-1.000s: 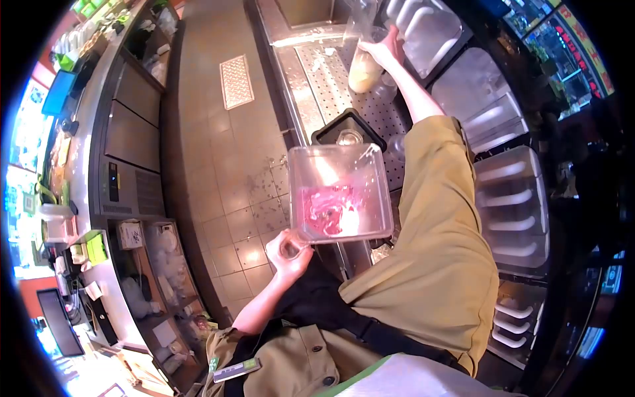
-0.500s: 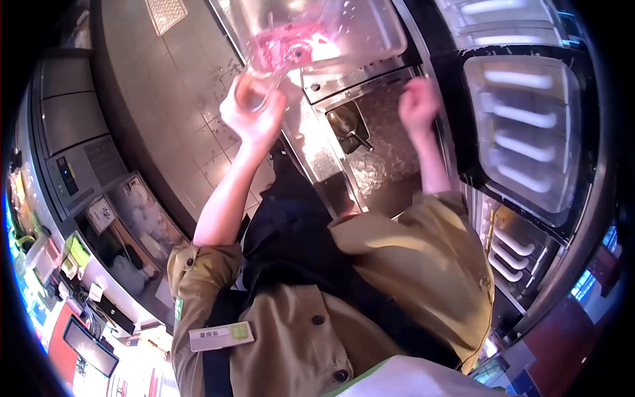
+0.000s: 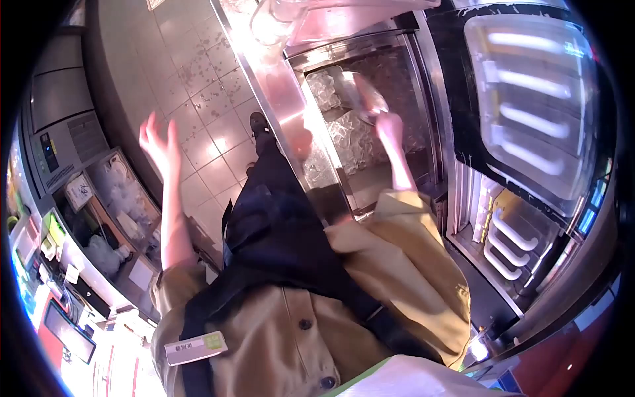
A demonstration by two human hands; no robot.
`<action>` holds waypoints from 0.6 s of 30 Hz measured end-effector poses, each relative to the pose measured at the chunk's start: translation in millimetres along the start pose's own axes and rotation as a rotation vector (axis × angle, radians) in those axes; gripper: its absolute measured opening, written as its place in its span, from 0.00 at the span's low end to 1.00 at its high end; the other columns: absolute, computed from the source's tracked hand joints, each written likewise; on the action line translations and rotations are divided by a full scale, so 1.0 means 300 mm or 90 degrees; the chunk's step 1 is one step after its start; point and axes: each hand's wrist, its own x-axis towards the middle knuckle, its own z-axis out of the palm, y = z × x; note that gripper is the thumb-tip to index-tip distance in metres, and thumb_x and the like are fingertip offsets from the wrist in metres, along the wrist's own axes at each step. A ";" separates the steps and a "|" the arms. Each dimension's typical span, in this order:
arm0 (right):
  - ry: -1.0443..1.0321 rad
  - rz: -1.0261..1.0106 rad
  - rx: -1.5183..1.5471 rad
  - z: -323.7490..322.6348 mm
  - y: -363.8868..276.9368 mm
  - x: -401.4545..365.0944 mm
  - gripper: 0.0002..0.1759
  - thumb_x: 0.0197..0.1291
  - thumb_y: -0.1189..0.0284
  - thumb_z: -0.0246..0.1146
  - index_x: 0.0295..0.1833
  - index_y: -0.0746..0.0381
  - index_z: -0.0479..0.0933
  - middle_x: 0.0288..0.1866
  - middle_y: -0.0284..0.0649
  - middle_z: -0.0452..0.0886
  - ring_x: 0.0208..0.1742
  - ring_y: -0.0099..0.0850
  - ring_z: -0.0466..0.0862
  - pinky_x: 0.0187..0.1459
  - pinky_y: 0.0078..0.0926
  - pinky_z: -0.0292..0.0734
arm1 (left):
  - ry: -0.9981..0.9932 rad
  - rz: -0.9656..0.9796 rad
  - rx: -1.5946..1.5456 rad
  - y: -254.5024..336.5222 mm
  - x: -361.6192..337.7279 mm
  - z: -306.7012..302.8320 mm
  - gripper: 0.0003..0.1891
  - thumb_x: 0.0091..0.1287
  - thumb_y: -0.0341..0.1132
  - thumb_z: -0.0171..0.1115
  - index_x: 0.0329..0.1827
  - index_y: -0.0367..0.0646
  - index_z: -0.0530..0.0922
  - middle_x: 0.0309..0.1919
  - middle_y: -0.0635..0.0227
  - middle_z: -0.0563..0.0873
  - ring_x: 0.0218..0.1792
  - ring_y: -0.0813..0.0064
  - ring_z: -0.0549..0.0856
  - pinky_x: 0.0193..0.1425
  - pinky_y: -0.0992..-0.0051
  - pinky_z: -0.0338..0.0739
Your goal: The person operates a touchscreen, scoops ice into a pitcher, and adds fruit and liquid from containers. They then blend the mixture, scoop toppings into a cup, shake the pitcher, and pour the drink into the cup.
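The right hand [image 3: 390, 129] is reaching down into the sunken stainless steel ice bin [image 3: 350, 51], and its fingers are curling tightly around the handle of a shiny metal scoop [image 3: 362, 92]. The frame is blurred here, so the exact finger placement is hard to read. The scoop's bowl is pointing toward the far edge of the bin and is sitting just above the heap of clear ice cubes [image 3: 340, 135] piled against the bin's left wall.

The left hand [image 3: 159, 142] is hanging well apart from all this, out over the beige tiled floor [image 3: 211, 126]. Its fingers are spread and it is gripping nothing.

A clear square plastic container smeared with pink residue [image 3: 317, 14] is resting at the far end of the stainless steel counter [image 3: 278, 99], just beyond the bin's far rim and only partly in view.

Judging from this, the step in hand is scooping ice: the scoop is already in the grip and is meeting the cubes. The next move would call for driving the scoop's lip under the heap near the left wall. It would then need lifting level so the cubes are not spilling over the rim. The free left hand could steady whatever is receiving the load, and the container is the nearest candidate.
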 end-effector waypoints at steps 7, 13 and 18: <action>0.215 0.244 -0.188 0.291 0.274 0.336 0.13 0.51 0.66 0.55 0.33 0.62 0.81 0.33 0.49 0.81 0.38 0.43 0.82 0.38 0.39 0.78 | -0.071 -0.697 0.046 -0.614 -0.799 -0.486 0.16 0.57 0.45 0.54 0.31 0.39 0.77 0.23 0.64 0.79 0.26 0.75 0.77 0.30 0.72 0.72; 0.160 -0.029 -0.190 0.425 0.091 0.379 0.15 0.51 0.62 0.56 0.27 0.62 0.81 0.29 0.49 0.81 0.33 0.44 0.83 0.33 0.39 0.77 | 0.065 -1.101 0.088 -0.768 -1.470 -0.826 0.10 0.54 0.42 0.54 0.30 0.45 0.73 0.21 0.66 0.75 0.21 0.70 0.77 0.16 0.69 0.66; 0.073 0.049 0.420 0.431 0.182 0.352 0.16 0.53 0.65 0.57 0.24 0.67 0.76 0.23 0.46 0.79 0.27 0.35 0.81 0.29 0.30 0.75 | 0.034 -0.878 -0.225 -0.846 -1.133 -0.489 0.09 0.58 0.38 0.55 0.27 0.43 0.74 0.12 0.71 0.71 0.08 0.77 0.66 0.11 0.76 0.61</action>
